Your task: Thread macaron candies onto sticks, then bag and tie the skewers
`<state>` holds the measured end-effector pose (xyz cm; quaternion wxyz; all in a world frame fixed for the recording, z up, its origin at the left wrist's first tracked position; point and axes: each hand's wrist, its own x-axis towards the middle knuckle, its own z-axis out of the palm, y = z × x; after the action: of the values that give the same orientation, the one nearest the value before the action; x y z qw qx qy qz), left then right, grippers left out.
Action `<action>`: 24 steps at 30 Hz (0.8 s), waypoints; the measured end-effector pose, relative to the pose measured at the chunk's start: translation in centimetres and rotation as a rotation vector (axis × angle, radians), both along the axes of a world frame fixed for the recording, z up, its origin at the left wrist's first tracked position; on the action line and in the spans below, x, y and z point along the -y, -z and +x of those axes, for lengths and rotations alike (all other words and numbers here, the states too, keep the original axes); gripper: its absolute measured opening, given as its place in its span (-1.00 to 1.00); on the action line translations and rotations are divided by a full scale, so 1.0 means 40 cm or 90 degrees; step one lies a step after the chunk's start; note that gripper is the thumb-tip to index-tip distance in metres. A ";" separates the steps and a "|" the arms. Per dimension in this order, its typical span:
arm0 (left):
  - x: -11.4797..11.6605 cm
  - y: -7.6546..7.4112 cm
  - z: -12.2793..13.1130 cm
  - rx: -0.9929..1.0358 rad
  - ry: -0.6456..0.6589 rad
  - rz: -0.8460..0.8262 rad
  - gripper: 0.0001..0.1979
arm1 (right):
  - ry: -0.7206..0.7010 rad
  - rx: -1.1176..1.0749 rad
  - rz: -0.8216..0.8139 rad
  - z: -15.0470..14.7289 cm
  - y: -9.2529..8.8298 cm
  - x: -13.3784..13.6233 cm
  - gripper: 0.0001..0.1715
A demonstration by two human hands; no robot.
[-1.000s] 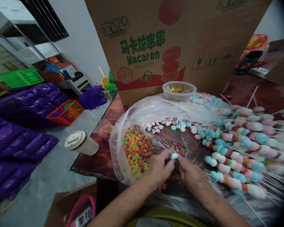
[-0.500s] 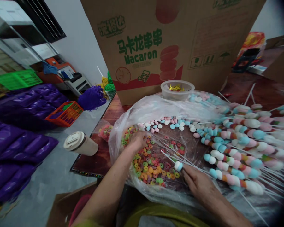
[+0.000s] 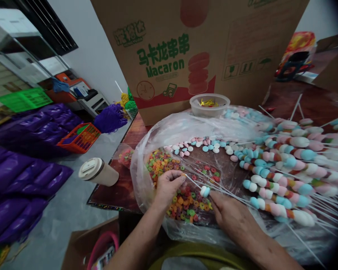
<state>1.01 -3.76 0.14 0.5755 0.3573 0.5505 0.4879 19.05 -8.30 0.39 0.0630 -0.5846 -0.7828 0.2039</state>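
My right hand [image 3: 228, 212] is closed round a thin white stick [image 3: 195, 182] that carries a few white and blue candies [image 3: 204, 191] near the fingertips. At the stick's far tip, the thumb and fingers of my left hand [image 3: 170, 185] pinch a small orange ring candy [image 3: 184, 175]. Beneath both hands lie loose coloured ring candies [image 3: 183, 210] on clear plastic sheeting [image 3: 141, 168]. Behind them is an arc of loose pink, white and blue candies [image 3: 205, 143]. Filled candy skewers [image 3: 287, 183] are piled to the right of my right hand.
A large cardboard box [image 3: 163, 97] stands at the back of the table, with a plastic bowl [image 3: 210, 110] of gold ties before it. A lidded cup [image 3: 100, 171] sits at the left table edge. Purple bags [image 3: 14, 187] and an orange basket [image 3: 81, 138] are on the floor.
My left hand has come from the ring candies towards me and right, to the stick's tip, with an orange ring candy in its fingers. The stick has shifted slightly left.
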 end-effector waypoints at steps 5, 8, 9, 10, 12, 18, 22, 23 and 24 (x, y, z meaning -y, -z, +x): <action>0.016 0.003 0.003 -0.150 0.056 0.082 -0.81 | -0.001 0.027 -0.018 -0.004 -0.004 0.007 -0.76; 0.032 0.000 0.003 -0.358 0.231 0.276 -0.86 | 0.006 0.053 -0.034 -0.005 0.003 0.003 -0.74; 0.029 -0.001 0.004 -0.407 0.306 0.322 -0.83 | 0.018 0.047 -0.032 -0.003 0.009 0.001 -0.74; 0.020 -0.002 0.005 -0.445 0.349 0.340 -0.80 | 0.032 0.031 -0.025 -0.001 0.016 -0.002 -0.73; -0.018 -0.002 0.007 -0.520 0.312 0.288 -0.75 | 0.053 -0.016 0.001 0.005 0.033 -0.008 -0.74; -0.148 0.016 0.006 -0.593 0.179 0.122 -0.92 | 0.066 -0.079 0.009 0.022 0.066 -0.010 -0.74; -0.136 0.016 -0.014 -0.511 0.184 0.079 -0.93 | 0.075 -0.070 -0.005 0.026 0.062 -0.013 -0.73; -0.124 0.013 -0.019 -0.478 0.186 0.060 -0.89 | 0.070 -0.062 -0.010 0.024 0.057 -0.015 -0.73; -0.112 0.009 -0.023 -0.421 0.189 0.034 -0.85 | 0.065 -0.055 -0.015 0.020 0.051 -0.018 -0.74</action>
<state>0.10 0.71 -0.21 0.4213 0.5869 0.6360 0.2711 19.87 -7.59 -1.64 0.1001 -0.6149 -0.7463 0.2344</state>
